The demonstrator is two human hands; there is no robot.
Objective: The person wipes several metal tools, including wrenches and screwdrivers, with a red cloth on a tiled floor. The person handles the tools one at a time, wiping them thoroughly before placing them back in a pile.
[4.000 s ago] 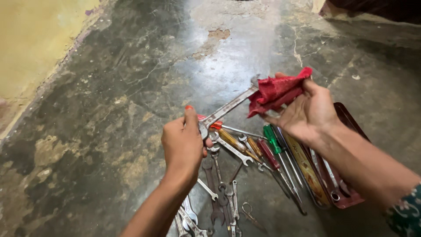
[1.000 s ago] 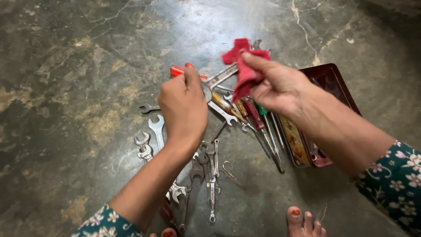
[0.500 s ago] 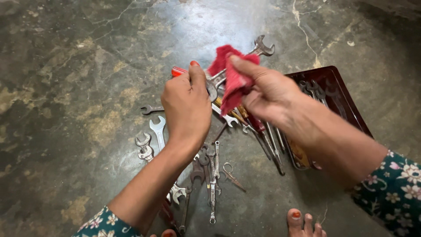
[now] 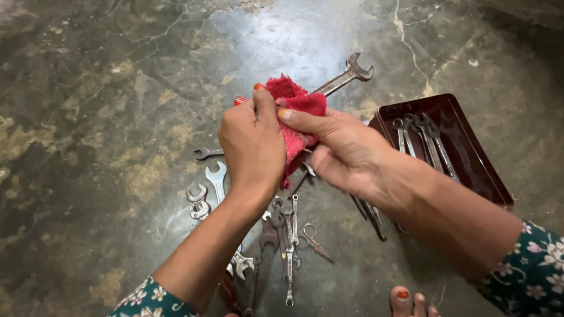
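My left hand (image 4: 254, 145) grips one end of a long steel open-end wrench (image 4: 346, 74) whose jaw end sticks out up and to the right. My right hand (image 4: 343, 148) presses a red cloth (image 4: 294, 105) around the wrench's shaft, right next to the left hand. Both hands hover above a heap of tools on the floor. The shaft under the cloth is hidden.
Several loose spanners (image 4: 214, 179) and small pliers (image 4: 314, 240) lie on the mottled concrete floor (image 4: 88, 117) under my arms. A dark red metal tray (image 4: 470, 170) with several wrenches stands at the right. My toes (image 4: 411, 300) show at the bottom edge.
The red cloth has slid down the wrench toward my left hand, baring more of the jaw end. The hands have drawn closer together, and the wrench is tilted up to the right.
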